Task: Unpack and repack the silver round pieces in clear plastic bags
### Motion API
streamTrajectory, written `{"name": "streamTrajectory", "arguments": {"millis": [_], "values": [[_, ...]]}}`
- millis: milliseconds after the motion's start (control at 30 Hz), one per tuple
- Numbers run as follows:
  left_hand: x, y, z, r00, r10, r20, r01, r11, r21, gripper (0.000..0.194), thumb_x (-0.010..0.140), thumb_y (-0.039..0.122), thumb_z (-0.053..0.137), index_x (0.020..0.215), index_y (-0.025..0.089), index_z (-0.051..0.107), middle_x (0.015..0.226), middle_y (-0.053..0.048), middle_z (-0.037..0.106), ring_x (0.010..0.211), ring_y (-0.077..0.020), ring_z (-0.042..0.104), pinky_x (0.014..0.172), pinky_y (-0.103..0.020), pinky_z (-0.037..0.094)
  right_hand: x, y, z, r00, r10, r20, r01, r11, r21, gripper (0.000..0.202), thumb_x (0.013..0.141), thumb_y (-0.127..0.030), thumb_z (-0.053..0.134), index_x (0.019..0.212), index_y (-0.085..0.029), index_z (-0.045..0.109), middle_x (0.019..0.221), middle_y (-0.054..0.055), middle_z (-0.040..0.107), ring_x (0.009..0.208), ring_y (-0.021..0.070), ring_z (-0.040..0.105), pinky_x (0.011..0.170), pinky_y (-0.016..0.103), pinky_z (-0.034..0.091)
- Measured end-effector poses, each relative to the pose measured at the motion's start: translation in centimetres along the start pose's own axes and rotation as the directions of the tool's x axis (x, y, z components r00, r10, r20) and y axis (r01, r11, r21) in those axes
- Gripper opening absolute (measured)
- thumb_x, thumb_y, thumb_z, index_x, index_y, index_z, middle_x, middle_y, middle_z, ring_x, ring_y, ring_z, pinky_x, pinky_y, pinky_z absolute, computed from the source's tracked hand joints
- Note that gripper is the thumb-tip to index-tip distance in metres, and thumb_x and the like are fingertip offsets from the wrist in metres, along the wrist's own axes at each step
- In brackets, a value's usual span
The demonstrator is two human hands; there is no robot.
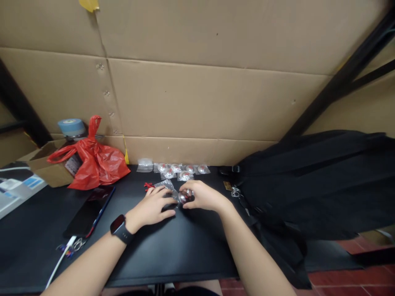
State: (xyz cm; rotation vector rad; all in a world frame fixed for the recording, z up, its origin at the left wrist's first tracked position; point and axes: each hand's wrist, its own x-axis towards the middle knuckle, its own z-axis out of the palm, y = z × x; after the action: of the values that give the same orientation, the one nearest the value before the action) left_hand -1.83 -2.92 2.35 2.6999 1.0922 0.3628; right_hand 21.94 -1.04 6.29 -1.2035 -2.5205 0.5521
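My right hand [202,194] grips a small shiny round thing [186,196], silver with dark red on it, just above the black table. Its exact kind is unclear. Close by on the left, my left hand [154,205] rests low with its fingers spread. A clear plastic bag [167,186] lies by its fingertips, partly hidden under them. Small red pieces [148,186] show beyond its fingers. Behind both hands, several round silver items with red middles [185,176] lie in clear bags. A smartwatch [118,225] is on my left wrist.
At left are a tied red plastic bag [95,160], an open cardboard box [46,166] and a phone [88,213] with a white cable [58,265]. Keys [236,192] and a black backpack [317,181] lie at right. A cardboard wall [191,98] rises behind.
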Motion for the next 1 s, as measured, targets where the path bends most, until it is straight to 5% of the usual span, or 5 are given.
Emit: {"name": "streamTrajectory", "arguments": {"millis": [133,333,500,733,1000], "values": [[-0.3,-0.3,-0.2,0.998,-0.011,0.068,0.010,1.000,0.004,0.053,0.091,0.044,0.059,0.142,0.036,0.047,0.152,-0.007,0.041,0.137,-0.0319,0.041,0.108,-0.049,0.036,0.0,0.0,0.1,0.996,0.078,0.046,-0.076,0.997,-0.031,0.046,0.063,-0.025,0.085,0.106,-0.019,0.069,0.096,0.005,0.071,0.084,0.0201,0.064,0.076,0.028,0.046],[-0.1,-0.2,0.0,0.998,-0.018,0.066,0.018,1.000,0.008,0.053,0.091,0.039,0.059,0.142,0.027,0.049,0.140,-0.010,0.052,0.126,-0.0287,0.052,0.103,-0.042,0.042,0.1,0.1,0.7,0.985,0.141,0.098,-0.137,0.990,-0.043,0.046,0.062,-0.029,0.086,0.104,-0.019,0.069,0.085,0.003,0.071,0.077,0.0181,0.064,0.067,0.024,0.043],[-0.2,-0.3,-0.3,0.994,-0.032,0.102,0.030,0.999,0.028,0.050,0.090,0.038,0.060,0.139,0.034,0.052,0.151,-0.007,0.045,0.141,-0.0335,0.036,0.112,-0.054,0.030,0.3,0.1,1.1,0.983,0.169,0.076,-0.164,0.984,-0.076,0.042,0.063,-0.032,0.086,0.100,-0.020,0.069,0.082,0.003,0.071,0.073,0.0175,0.064,0.065,0.024,0.042],[-0.3,-0.3,-0.8,0.989,0.006,0.145,0.000,0.999,-0.040,0.045,0.088,0.033,0.063,0.133,0.039,0.058,0.153,-0.008,0.043,0.140,-0.0319,0.039,0.111,-0.055,0.029,0.9,0.3,2.2,0.989,0.147,-0.017,-0.147,0.989,-0.023,0.034,0.069,-0.029,0.084,0.097,-0.018,0.069,0.082,0.003,0.071,0.073,0.0174,0.064,0.065,0.025,0.043],[-0.4,-0.6,-0.5,0.991,0.028,0.131,-0.015,0.996,-0.093,0.043,0.087,0.032,0.065,0.129,0.040,0.062,0.153,-0.005,0.043,0.143,-0.0327,0.035,0.113,-0.054,0.029,1.4,1.3,2.9,0.999,-0.001,-0.039,0.005,0.994,0.113,0.031,0.072,-0.008,0.078,0.100,-0.017,0.068,0.083,0.002,0.068,0.067,0.0122,0.061,0.066,0.023,0.047]]}}
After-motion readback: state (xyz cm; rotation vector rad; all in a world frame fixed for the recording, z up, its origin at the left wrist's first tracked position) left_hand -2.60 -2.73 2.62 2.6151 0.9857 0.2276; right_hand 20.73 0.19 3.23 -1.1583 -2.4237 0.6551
